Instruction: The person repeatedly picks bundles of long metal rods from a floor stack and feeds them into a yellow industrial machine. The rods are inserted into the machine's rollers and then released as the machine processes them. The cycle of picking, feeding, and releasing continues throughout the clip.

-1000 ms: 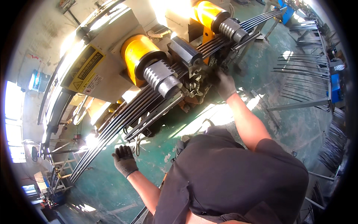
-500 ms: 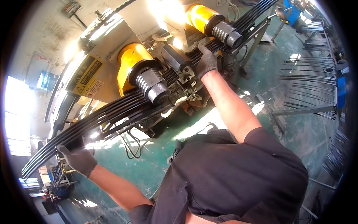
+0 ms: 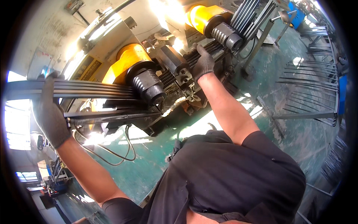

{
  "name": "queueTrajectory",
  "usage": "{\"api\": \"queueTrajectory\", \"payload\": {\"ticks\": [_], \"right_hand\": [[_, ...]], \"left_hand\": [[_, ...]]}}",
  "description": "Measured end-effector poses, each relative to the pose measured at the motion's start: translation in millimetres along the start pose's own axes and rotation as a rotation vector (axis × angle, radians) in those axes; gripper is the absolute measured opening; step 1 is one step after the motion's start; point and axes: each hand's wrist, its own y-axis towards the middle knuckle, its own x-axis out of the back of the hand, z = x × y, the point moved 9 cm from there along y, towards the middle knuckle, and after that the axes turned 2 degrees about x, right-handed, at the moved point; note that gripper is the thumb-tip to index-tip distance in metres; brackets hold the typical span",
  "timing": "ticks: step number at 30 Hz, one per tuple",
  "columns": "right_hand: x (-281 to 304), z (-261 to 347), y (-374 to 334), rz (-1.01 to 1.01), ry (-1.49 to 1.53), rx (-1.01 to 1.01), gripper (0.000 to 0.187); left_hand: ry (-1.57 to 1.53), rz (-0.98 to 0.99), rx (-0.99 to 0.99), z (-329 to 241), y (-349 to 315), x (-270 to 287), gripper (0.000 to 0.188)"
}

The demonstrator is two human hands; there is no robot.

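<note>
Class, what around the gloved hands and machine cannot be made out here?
All in the head view:
- Long dark metal rods: upper-right ends, cut off by the top edge.
- Grey-gloved left hand: most fingers, behind the rods.
- Rectangular yellow-and-black label: lettering, too small and blurred.

I see daylight blazing white through the left window point(image 3: 16, 128), sun streaking the floor point(image 3: 154, 151), edges bending into black.

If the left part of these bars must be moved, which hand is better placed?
Probably the left hand: it grips the bars out on that side. The right hand is at the bars between the two yellow cylinders, beside a dark block.
</note>
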Motion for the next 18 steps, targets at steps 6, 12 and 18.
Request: {"api": "queueTrajectory", "payload": {"ticks": [6,12,18], "right_hand": [[-3.8,6.3,-5.0,-0.019,-0.01,0.003,0.018],[-3.1,3.9,-1.0,0.008,0.001,0.005,0.017],[-5.2,2.6,-6.1,-0.022,-0.038,-0.001,0.016]], "left_hand": [[0.352,0.216,-0.354,-47.5,12.0,-68.1,0.051],[0.522,0.212,-0.433,-75.2,4.1,-104.9,0.041],[0.532,0.238,-0.415,-67.1,11.1,-100.0,0.043]]}}
